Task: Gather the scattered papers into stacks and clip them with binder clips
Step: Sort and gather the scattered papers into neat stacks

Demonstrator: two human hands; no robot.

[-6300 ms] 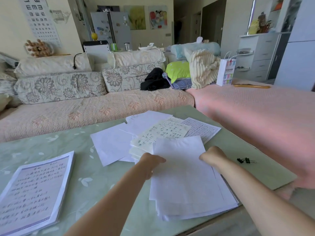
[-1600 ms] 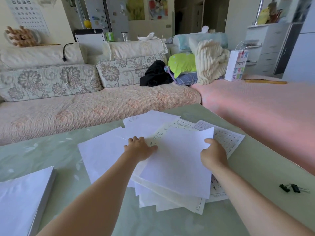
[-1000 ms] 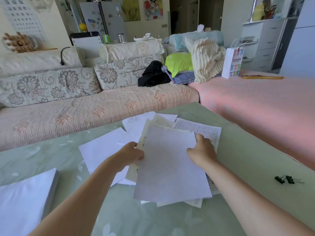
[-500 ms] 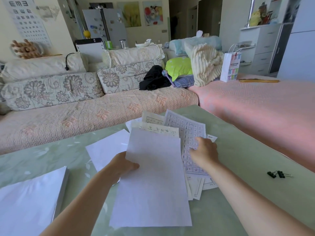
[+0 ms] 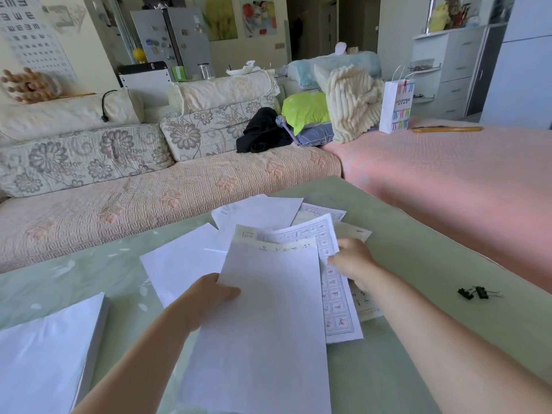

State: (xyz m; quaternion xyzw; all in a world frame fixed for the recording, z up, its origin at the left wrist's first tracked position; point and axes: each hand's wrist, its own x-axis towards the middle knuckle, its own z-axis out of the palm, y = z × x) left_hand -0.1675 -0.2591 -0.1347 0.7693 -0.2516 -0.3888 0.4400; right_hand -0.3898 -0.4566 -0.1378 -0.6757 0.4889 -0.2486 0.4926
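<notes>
My left hand [image 5: 209,294] grips the left edge of a bundle of papers [image 5: 263,324] raised off the table, a blank white sheet on top. My right hand [image 5: 349,259] pinches the right edge of the gridded practice sheet [image 5: 334,300] in that bundle. More loose sheets [image 5: 185,258] lie spread on the table behind and to the left. Two black binder clips [image 5: 475,293] lie on the table to the right, apart from both hands.
A thick stack of white paper [image 5: 44,360] lies at the table's [image 5: 433,264] near left. A sofa with floral cushions [image 5: 89,159] runs behind the table, and a pink-covered seat [image 5: 463,180] borders its right side.
The papers have been pulled together from a flat spread into a bundle held upright between both hands. The bundle has risen and come nearer to me.
</notes>
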